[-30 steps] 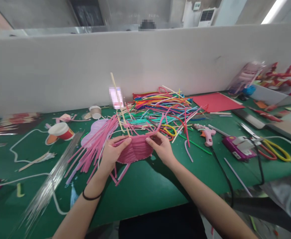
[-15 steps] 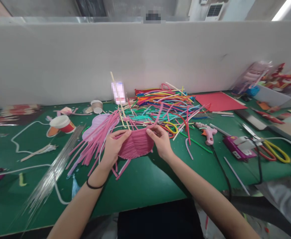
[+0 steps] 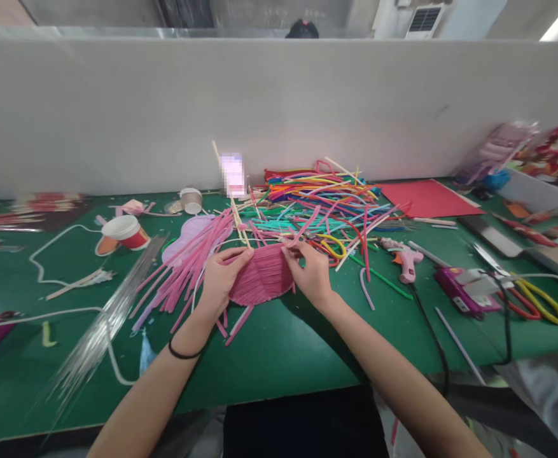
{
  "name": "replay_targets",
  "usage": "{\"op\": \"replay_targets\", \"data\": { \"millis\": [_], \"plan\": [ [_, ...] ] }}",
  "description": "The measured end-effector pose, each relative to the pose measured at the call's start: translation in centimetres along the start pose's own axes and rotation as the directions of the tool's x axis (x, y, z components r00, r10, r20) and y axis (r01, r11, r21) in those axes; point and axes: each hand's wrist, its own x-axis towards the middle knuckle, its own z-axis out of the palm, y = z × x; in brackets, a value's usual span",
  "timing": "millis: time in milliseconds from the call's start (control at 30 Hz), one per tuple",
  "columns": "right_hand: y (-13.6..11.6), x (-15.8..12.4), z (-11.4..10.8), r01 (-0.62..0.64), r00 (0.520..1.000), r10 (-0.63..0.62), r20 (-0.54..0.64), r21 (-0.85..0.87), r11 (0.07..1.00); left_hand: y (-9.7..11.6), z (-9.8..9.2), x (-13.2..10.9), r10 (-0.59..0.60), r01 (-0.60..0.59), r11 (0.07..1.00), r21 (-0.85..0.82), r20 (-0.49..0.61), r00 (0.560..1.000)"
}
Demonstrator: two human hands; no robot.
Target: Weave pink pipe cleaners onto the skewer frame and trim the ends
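Observation:
A rounded pink piece made of rows of pipe cleaners (image 3: 261,278) is held up above the table's near half. At its left edge my left hand (image 3: 224,277) is closed, thumb on the front face. My right hand (image 3: 310,270) pinches the upper right corner, where a loose pink pipe-cleaner end (image 3: 308,224) sticks up past the fingers. Left of the piece lies a bundle of pink pipe cleaners (image 3: 190,267), partly on a lilac flat shape (image 3: 183,236). The fingers behind the piece are hidden.
A heap of coloured pipe cleaners (image 3: 317,197) lies at the back. Rightward are a pink glue gun (image 3: 407,259), a purple power block (image 3: 464,292) and scissors (image 3: 541,299). Leftward are a paper cup (image 3: 128,232) and thin wires (image 3: 109,318). A grey partition (image 3: 164,114) stands behind.
The view has shifted slightly, so table things appear a little further right. My right fingers have drawn in closer at the piece's corner; both hands still hold it.

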Motion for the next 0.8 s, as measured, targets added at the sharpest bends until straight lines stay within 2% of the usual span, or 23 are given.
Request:
{"op": "replay_targets", "data": {
  "millis": [67,100,200,267,333,500,800],
  "plan": [
    [0.2,0.2,-0.1,-0.128,0.992,0.128,0.011,0.188,0.974,-0.2,0.0,0.1,-0.009,0.009,1.000,-0.019,-0.009,1.000],
    [0.3,0.3,-0.1,-0.226,0.973,0.227,0.034,0.310,0.923,-0.2,-0.1,0.2,-0.019,0.018,0.999,-0.028,-0.007,1.000],
    [0.5,0.6,0.1,-0.511,0.848,0.488,0.206,0.562,0.650,-0.3,-0.1,0.2,-0.055,0.055,0.997,-0.046,0.006,0.998],
    [0.4,0.8,0.4,-0.608,0.777,0.545,0.315,0.599,0.520,-0.3,-0.1,0.2,-0.069,0.070,0.997,-0.044,0.007,0.998],
    [0.3,0.8,0.7,-0.636,0.753,0.548,0.364,0.615,0.466,-0.3,-0.1,0.2,-0.069,0.069,0.997,-0.040,0.005,0.998],
    [-0.1,0.7,1.3,-0.620,0.771,0.503,0.390,0.642,0.452,-0.2,0.0,0.1,-0.056,0.056,0.997,-0.043,0.009,0.998],
    [0.2,0.4,1.3,-0.470,0.876,0.427,0.224,0.592,0.654,0.0,0.2,0.0,-0.067,0.068,0.996,-0.062,0.008,0.998]
  ]
}}
